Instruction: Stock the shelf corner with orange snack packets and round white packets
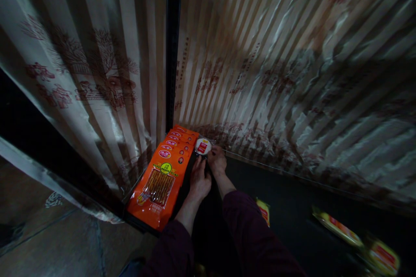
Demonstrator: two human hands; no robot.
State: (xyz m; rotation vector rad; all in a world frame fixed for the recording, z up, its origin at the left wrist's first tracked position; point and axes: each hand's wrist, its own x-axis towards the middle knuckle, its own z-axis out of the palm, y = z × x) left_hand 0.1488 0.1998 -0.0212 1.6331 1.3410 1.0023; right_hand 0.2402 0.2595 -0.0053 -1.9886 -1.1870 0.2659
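A round white packet (pixel 203 146) in clear wrap, with a red label, lies in the back corner of a black surface. The fingers of my left hand (pixel 199 180) are closed on its near edge. From the right side, my right hand (pixel 217 160) grips the wrapper with bent fingers. Just left of the packet, a row of overlapping orange snack bags (pixel 156 181) runs along the left edge. The front bag has a window showing brown sticks. My palms and some fingertips are hidden from view.
Behind the black surface (pixel 279 190) hangs a pleated printed curtain (pixel 260 73), and another curtain (pixel 97 73) hangs at left. A dark post (pixel 172 52) stands between them. Yellow-and-red packets (pixel 338 228) lie at right, one beside my right sleeve. A tiled floor (pixel 74 242) shows lower left.
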